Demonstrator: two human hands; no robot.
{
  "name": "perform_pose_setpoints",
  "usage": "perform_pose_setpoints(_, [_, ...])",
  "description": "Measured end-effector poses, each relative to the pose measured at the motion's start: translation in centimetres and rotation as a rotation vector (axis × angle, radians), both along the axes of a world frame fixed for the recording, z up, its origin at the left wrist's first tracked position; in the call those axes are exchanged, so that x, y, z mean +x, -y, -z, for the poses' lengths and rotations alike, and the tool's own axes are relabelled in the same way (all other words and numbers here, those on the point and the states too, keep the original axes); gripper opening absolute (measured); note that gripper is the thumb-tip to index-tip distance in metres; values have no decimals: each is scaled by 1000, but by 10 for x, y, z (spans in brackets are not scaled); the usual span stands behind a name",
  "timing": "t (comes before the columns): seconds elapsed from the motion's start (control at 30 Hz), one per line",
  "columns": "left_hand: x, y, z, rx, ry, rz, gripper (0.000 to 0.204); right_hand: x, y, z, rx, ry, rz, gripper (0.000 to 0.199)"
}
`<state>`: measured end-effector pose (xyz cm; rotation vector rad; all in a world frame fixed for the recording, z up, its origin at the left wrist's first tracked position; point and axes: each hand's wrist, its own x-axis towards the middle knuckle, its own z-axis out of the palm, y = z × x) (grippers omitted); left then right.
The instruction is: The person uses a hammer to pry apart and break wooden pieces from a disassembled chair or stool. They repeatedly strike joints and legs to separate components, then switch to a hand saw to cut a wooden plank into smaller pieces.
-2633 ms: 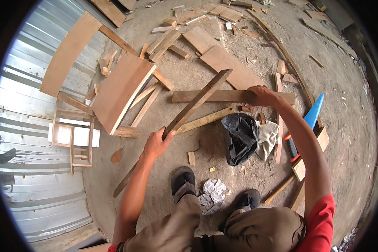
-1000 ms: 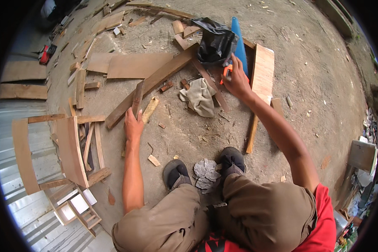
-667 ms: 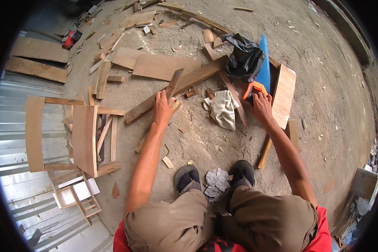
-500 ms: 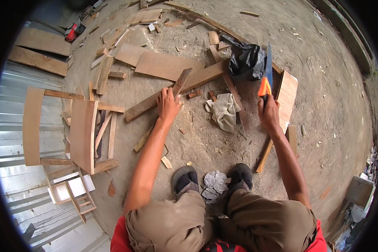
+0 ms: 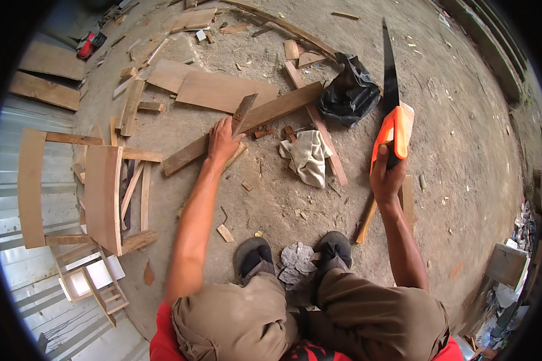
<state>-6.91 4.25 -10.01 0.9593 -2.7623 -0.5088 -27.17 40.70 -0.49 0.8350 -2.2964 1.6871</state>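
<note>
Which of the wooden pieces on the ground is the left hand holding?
The left hand grips the short dark strip, which is tilted up across the long plank. The other pieces lie flat and untouched.

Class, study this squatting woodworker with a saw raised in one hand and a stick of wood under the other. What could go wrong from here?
1. The left hand grips the narrow wooden stick unclamped; a slipping blade might reach its fingers.
2. The orange-handled hand saw in the right hand is raised above sandalled feet.
3. The long wooden plank beneath lies loose on dirt and may shift.

Red shirt (image 5: 165, 340), khaki trousers (image 5: 241, 322), dark sandals (image 5: 253, 256), forearms bare w/o sleeves
</note>
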Motion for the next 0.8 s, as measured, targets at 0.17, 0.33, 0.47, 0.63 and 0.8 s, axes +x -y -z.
perform_pose_setpoints(0.17, [11, -14, 1, 38, -14, 43, 70, 6, -15, 3, -18, -3, -91, 19])
perform_pose_setpoints(0.33, [43, -42, -5, 52, 3, 80, 72, 42, -10, -8, -175, 40, -261, 16])
perform_pose_setpoints(0.47, [66, -61, -6, 68, -31, 73, 64, 81, -2, -4, -45, 140, -283, 9])
perform_pose_setpoints(0.63, [52, -73, -11, 45, -219, 7, 50, 90, -1, 11, -214, 351, -530, 13])
perform_pose_setpoints(0.8, [52, -74, -15, -47, -226, -140, 44, 94, 19, -5, 116, 366, -414, 20])
